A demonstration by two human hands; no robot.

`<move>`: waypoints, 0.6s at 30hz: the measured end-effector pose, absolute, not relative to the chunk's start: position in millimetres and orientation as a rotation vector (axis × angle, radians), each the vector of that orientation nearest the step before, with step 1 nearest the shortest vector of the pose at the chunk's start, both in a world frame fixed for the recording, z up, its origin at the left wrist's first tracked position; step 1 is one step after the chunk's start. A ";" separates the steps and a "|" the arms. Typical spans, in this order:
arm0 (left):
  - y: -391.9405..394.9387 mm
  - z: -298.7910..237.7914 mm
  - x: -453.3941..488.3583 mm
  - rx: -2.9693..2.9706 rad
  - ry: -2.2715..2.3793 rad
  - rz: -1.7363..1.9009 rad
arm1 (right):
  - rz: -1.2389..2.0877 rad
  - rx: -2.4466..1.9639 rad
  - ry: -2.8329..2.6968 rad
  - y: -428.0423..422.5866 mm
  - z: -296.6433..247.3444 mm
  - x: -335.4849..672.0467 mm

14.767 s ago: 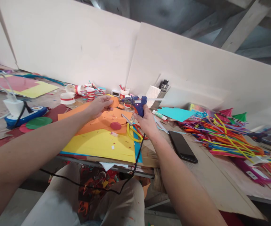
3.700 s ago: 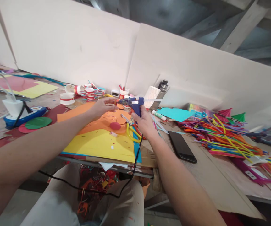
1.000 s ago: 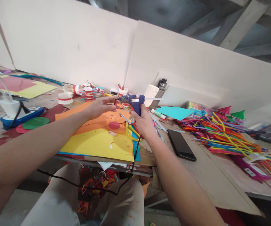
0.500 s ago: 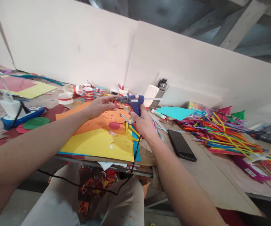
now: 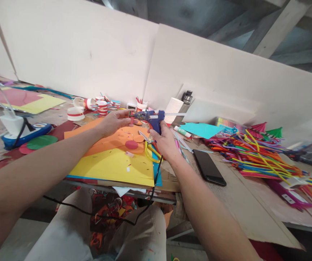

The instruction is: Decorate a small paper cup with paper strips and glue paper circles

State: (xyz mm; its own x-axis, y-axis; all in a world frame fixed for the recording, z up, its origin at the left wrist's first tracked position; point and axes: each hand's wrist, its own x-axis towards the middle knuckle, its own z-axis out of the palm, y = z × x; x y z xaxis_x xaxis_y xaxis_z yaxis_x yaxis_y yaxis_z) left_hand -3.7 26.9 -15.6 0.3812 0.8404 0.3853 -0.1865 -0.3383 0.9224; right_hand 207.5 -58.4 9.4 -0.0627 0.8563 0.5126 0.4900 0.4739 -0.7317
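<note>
My right hand (image 5: 164, 139) is wrapped round the handle of a blue hot glue gun (image 5: 155, 121), which points left with a glue stick (image 5: 175, 114) sticking out of its back end. At the nozzle, my left hand (image 5: 115, 122) pinches a small red and green piece (image 5: 131, 118) between thumb and fingers; its exact kind is too small to make out. Below the hands lie orange paper (image 5: 112, 139) and yellow paper (image 5: 112, 168) with scraps on them. Yellow-handled scissors (image 5: 150, 154) rest just under the glue gun. A black cord (image 5: 157, 177) hangs down from the gun.
A black phone (image 5: 209, 167) lies to the right, near a heap of coloured pipe cleaners (image 5: 261, 156). Stacked paper cups (image 5: 174, 108) stand at the back. Cut cup rings (image 5: 76, 113) sit at the back left, and a blue power strip (image 5: 28, 136) is farther left.
The glue gun and my right hand have shifted very slightly left. My left hand keeps its pinch at the nozzle, almost unmoved.
</note>
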 end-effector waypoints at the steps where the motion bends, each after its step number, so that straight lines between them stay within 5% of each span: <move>1: 27.5 -15.9 -3.6 1.562 0.594 1.198 | 0.451 -1.161 -1.715 -58.1 9.1 207.7; 18: 28.6 -15.9 -3.3 1.636 0.708 1.198 | 0.400 -1.191 -1.741 -58.2 7.7 210.1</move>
